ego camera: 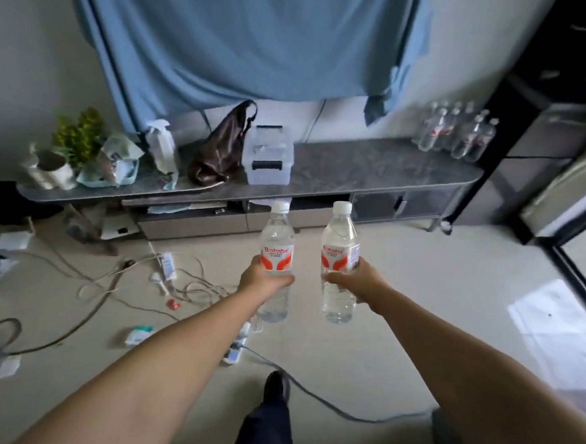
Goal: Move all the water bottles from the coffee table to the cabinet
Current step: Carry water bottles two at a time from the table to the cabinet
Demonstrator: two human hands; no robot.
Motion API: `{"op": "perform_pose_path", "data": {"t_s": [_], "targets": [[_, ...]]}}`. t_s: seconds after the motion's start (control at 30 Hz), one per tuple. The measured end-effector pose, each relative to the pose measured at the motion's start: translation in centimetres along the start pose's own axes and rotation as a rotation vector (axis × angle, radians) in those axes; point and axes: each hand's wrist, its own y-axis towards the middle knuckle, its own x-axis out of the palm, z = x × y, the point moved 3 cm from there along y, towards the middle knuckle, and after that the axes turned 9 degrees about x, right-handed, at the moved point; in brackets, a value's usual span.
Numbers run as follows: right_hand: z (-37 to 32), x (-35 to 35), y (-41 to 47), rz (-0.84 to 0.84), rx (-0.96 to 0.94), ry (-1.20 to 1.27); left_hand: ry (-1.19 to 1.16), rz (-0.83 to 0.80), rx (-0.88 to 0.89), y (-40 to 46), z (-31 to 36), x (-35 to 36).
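In the head view, both arms reach forward at the centre of the frame, each of the hands wrapped round a clear water bottle held upright over the floor. The left hand [262,280] grips the left bottle [276,255] at its red-and-white label; the right hand [356,280] grips the right bottle [339,259] the same way, just beside the first, the two apart. Beyond them, across the middle of the frame, runs a long low cabinet [373,168] with a grey top. At its right end, in the upper right, a cluster of bottles [456,134] stands upright. Left of centre on the cabinet sit a clear box [269,160], a brown bag [220,152] and a plant [75,136]. Cables [109,279] lie tangled on the floor at the left.
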Motion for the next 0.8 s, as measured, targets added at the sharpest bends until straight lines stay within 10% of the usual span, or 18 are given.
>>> {"op": "perform_pose_path", "data": {"t_s": [0.8], "targets": [[0.3,-36.3,20.3,0.353,0.080,0.320,0.184,-0.398,0.199,29.2,25.9,32.4]]}}
